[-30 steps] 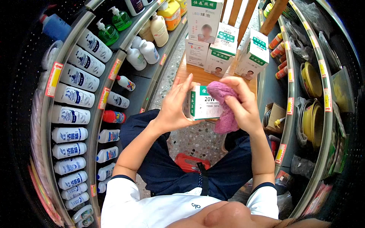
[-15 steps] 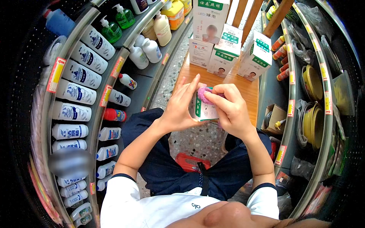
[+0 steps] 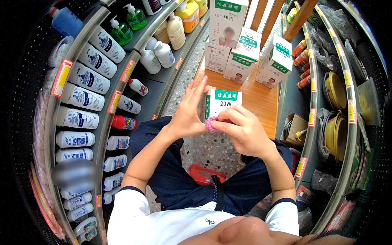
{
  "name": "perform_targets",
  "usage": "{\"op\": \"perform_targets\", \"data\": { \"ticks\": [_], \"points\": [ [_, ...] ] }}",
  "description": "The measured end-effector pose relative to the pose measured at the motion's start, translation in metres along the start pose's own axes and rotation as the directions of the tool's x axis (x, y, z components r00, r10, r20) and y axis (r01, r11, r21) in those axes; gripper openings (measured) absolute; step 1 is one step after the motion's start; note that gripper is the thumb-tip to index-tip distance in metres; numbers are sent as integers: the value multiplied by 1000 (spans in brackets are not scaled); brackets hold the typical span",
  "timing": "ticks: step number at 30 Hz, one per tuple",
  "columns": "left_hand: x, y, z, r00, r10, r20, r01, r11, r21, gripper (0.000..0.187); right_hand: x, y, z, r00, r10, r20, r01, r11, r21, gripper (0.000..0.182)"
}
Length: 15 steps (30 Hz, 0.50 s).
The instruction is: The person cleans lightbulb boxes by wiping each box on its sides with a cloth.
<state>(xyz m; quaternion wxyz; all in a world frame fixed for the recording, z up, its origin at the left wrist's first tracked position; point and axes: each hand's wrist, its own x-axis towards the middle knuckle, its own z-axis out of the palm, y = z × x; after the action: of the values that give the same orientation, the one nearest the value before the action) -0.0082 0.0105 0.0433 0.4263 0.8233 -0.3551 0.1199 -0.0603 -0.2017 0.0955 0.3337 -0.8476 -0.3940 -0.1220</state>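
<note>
A white and green LED bulb box (image 3: pixel 223 97), marked 20W, is tilted toward me over the near edge of the wooden bench. My left hand (image 3: pixel 188 109) grips it along its left side, fingers stretched up toward the far side and thumb low at the front. Pinched in the fingers of my right hand (image 3: pixel 247 128) is a fuzzy pink cloth (image 3: pixel 211 124), which is at the box's lower left front, near my left thumb. My right hand covers the lower right part of the box.
More bulb boxes (image 3: pixel 239 67) stand on the wooden bench (image 3: pixel 261 108), some stacked. Shelves with white bottles (image 3: pixel 83 96) and green pump bottles (image 3: pixel 121 32) line the left. Right-hand shelves hold yellow rolls (image 3: pixel 337 136) and orange-capped cans (image 3: pixel 301 57). A red object (image 3: pixel 206 174) lies on the floor between my legs.
The pink cloth moved with my right hand from the box's upper part down to its lower left. The box has turned, so its 20W face now shows.
</note>
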Motion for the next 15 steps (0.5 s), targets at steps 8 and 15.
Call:
{"op": "perform_targets", "data": {
  "ticks": [8,15],
  "points": [
    [2,-6,-1,999,-49,3,49,999,-23,124,-6,6,-5,1000,14,-1,-14,999,-32,34],
    [2,-12,-5,997,-80,-9,79,997,-20,125,-18,20,-18,996,92,-5,-93,994,-52,31]
  ]
}}
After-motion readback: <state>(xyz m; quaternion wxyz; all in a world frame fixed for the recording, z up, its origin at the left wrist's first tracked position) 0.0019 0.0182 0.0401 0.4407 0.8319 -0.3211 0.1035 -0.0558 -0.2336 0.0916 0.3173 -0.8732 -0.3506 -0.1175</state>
